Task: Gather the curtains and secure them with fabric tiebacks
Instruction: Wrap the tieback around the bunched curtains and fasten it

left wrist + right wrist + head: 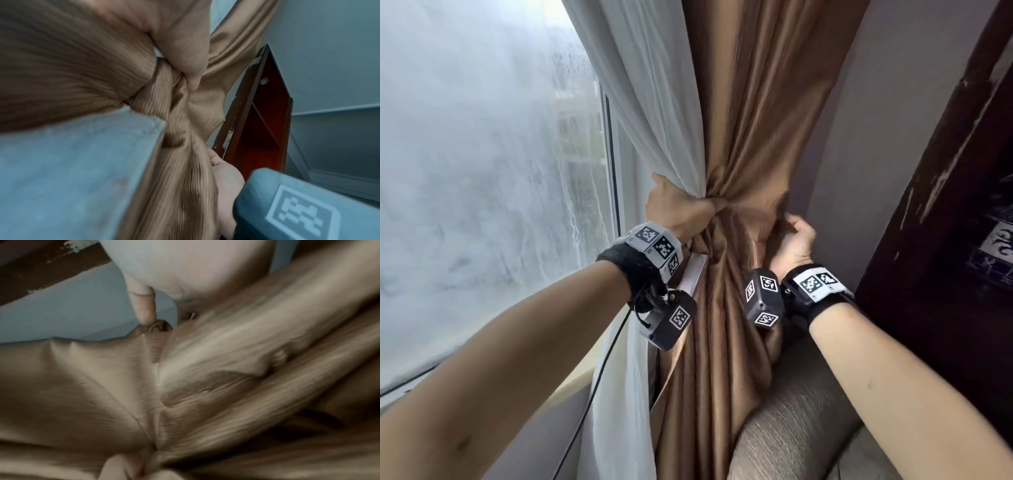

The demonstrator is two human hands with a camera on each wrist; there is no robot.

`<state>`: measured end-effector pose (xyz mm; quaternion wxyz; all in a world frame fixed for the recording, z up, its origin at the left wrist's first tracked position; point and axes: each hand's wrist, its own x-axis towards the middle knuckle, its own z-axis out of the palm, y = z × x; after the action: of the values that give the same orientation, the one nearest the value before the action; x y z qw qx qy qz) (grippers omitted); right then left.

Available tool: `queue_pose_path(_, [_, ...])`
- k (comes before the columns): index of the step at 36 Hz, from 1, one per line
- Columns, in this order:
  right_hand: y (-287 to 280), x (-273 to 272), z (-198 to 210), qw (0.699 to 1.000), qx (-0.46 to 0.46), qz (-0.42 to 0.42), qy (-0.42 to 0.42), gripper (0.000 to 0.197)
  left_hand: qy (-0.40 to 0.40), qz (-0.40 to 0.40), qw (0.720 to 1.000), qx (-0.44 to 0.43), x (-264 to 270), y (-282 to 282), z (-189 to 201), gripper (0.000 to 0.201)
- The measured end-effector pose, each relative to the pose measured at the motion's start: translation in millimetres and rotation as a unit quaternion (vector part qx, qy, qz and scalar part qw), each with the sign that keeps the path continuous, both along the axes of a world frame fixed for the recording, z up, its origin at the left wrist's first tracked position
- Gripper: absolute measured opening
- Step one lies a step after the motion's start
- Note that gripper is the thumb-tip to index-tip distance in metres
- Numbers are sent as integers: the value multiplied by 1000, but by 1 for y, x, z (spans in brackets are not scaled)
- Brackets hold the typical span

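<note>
Nearest, a grey ribbed sofa arm (801, 418) sits just below the brown curtain (756, 120), whose lower folds fall beside it. Above that, the right hand (796, 240) pinches the brown curtain's right edge, fingers curled round a fold against the wall side. The left hand (678, 209) is clenched around the brown curtain's gathered waist, squeezing it together with the white sheer curtain (654, 102), which hangs on the brown curtain's left; the left wrist view shows its thumb (185, 53) pressed into the bunched cloth. I cannot make out a separate tieback in these views. Just under the left wrist, a pale sill corner (693, 274) touches the brown curtain. Left of the brown curtain, further back, is a rain-streaked window (482, 171); to its right, a plain wall (893, 137) and a dark wooden cabinet (945, 240) with chipped edges
</note>
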<state>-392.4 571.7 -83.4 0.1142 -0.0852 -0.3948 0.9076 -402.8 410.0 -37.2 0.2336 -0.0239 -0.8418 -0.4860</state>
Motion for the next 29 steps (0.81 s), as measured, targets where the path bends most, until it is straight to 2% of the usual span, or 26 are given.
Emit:
queue_pose_path(1, [2,0,2,1000,0,-3,-14,21,-3,0,1000,-2,1,0,1,97])
queue_pose_path(3, [8,-6,-1,998,0,-22,-61,40,-6,0,1000,-3,1,1,1,97])
queue_pose_path(5, [10,-11,-6,993,16,-43,-104,45,-7,1,1000,1,2,3,1,96])
queue_pose_path(9, [14,-12,-14,985,88,-45,-143,39,-7,5,1000,4,4,3,0,94])
queue_pose_path(11, [13,-9,-17,983,120,-38,-137,29,-6,12,1000,5,3,3,0,91])
queue_pose_path(13, [17,-8,-19,978,160,-69,-115,8,-1,23,1000,2,1,2,0,89])
queue_pose_path(15, [25,-8,-23,964,217,-123,-93,16,-6,32,999,9,-1,3,1,90])
queue_pose_path(19, [34,-1,-14,931,305,-186,-69,20,-20,26,999,28,-1,5,5,85])
queue_pose_path(24, [43,17,-18,919,333,-207,-43,18,-52,35,995,73,-3,8,10,79])
queue_pose_path(29, [66,39,-31,900,349,-246,-89,16,-72,47,990,109,-6,8,10,77])
